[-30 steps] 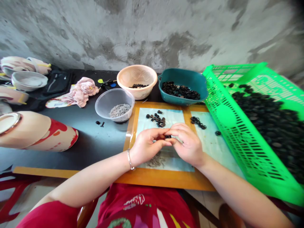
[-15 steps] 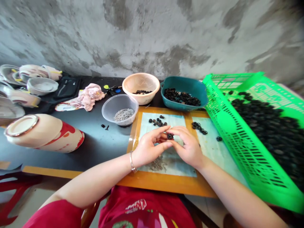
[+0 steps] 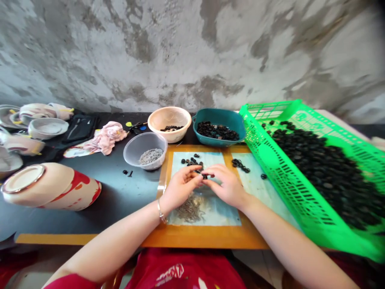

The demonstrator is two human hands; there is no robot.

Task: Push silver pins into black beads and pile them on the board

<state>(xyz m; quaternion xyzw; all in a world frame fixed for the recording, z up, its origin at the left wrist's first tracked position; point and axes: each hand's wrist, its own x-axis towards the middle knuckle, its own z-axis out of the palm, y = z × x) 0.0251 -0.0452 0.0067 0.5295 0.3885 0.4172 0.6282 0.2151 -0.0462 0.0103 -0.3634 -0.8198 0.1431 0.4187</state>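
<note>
Over a pale blue sheet [image 3: 224, 214], my two hands meet around a small black round part [image 3: 205, 176]. My left hand [image 3: 181, 186], with a bracelet at the wrist, pinches it from the left. From the other side, the thumb and fingers of my right hand [image 3: 225, 184] close on the same part. Its details are mostly hidden by my fingertips. Just beyond the hands lies a cluster of black round pieces [image 3: 192, 161]. A heap of thin metal pins [image 3: 189, 209] lies on the sheet below my left hand.
A clear bowl [image 3: 130, 150] holds grey pins. Behind stand a cream bowl [image 3: 153, 118] and a teal basin [image 3: 204, 138], both with black parts. A green crate [image 3: 288, 188] full of black pieces fills the right. A large patterned cup [image 3: 60, 186] lies at left, near a pink cloth [image 3: 110, 136].
The view has tilted up and shifted slightly. My hands, still together on the black part, have moved slightly toward the black cluster, and more of the pin heap shows.
</note>
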